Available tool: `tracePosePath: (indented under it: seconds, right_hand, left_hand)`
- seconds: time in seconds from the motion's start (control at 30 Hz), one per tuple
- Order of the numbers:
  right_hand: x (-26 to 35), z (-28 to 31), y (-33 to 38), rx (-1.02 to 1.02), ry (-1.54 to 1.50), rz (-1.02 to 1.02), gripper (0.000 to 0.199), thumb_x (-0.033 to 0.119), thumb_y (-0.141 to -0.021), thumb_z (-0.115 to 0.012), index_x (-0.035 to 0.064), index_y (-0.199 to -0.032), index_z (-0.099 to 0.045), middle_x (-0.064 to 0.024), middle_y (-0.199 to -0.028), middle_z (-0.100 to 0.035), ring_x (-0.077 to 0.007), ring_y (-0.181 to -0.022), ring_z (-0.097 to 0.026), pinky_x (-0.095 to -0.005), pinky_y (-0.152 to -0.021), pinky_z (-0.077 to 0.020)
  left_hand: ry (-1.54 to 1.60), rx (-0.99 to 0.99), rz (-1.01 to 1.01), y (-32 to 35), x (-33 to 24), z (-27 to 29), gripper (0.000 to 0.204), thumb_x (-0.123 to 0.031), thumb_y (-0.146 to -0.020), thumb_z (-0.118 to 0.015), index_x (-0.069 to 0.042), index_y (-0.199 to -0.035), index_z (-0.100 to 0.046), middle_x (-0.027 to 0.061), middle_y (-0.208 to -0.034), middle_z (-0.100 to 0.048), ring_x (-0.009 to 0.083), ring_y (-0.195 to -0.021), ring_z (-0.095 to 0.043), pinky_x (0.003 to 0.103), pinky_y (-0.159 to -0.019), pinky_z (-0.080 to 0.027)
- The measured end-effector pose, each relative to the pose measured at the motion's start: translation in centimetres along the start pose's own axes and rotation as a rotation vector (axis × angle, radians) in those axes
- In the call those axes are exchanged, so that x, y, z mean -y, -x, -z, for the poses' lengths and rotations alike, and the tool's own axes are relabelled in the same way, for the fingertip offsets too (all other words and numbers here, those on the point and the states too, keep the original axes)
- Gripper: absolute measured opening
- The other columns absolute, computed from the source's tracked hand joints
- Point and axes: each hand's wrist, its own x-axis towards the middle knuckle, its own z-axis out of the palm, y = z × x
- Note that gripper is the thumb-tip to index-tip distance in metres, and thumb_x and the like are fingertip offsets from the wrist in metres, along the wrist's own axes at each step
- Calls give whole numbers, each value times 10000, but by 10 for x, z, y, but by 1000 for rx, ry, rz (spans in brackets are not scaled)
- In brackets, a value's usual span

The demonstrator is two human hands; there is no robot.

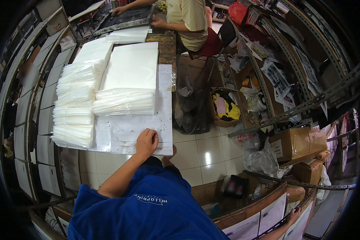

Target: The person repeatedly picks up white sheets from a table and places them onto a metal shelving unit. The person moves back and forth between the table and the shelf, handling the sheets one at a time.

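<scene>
My left hand (147, 142), its fingers curled in a loose fist, rests on the white-covered table top (118, 130) near its front edge. Beyond it lies a bundled stack of white translucent sheets or bags (125, 102), with a larger flat white stack (130, 66) behind. Several more white bundles (73, 116) are piled in a column along the table's left side. Far off to the lower right, my right hand (294, 216) grips the metal edge of a low shelf (283, 220), its palm side hidden.
Across the table, a person in a cream shirt (192, 18) handles a dark framed screen (126, 18). Shelves with papers (278, 82) line the right, above cardboard boxes (298, 144) and plastic bags (262, 160). Racks (48, 120) stand left. An open box with yellow cloth (226, 107) sits beside the table.
</scene>
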Motion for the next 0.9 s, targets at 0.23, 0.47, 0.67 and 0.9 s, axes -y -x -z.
tracePosePath:
  seconds: [0.23, 0.47, 0.67, 0.9]
  right_hand:
    - [-29, -11, 9, -49, -63, 69, 248, 32, -747, -503, -71, -965, -560, -220, -996, -494, -375, -904, -512, -415, -829, -429]
    - [34, -6, 7, -100, -43, -98, 377, 126, -787, -609, -27, -1131, -593, -223, -1322, -488, -369, -1234, -457, -387, -1041, -369]
    - [78, 35, 10, 25, 84, -288, 297, 152, -768, -578, 28, -1029, -647, -237, -1357, -452, -389, -1243, -441, -407, -1057, -359]
    - [70, 32, 21, -24, 59, -353, 286, 148, -772, -573, 44, -1027, -652, -227, -1378, -441, -385, -1262, -431, -407, -1073, -345]
  left_hand:
    - [27, 8, -23, -4, 2, -4, 70, -42, -760, -615, -32, -807, -565, 133, -742, -532, 328, -674, -551, 423, -617, -449]
    - [41, 28, -21, 9, 30, -23, 82, -14, -784, -559, 11, -862, -556, 157, -774, -541, 325, -703, -539, 386, -639, -447]
    - [-41, 93, -73, 4, 25, -27, 136, -54, -881, -523, 61, -948, -549, 192, -879, -572, 317, -775, -573, 366, -711, -484]
    - [-26, 109, -52, 7, 20, -25, 136, -60, -891, -514, 53, -961, -543, 161, -865, -559, 273, -751, -551, 332, -687, -476]
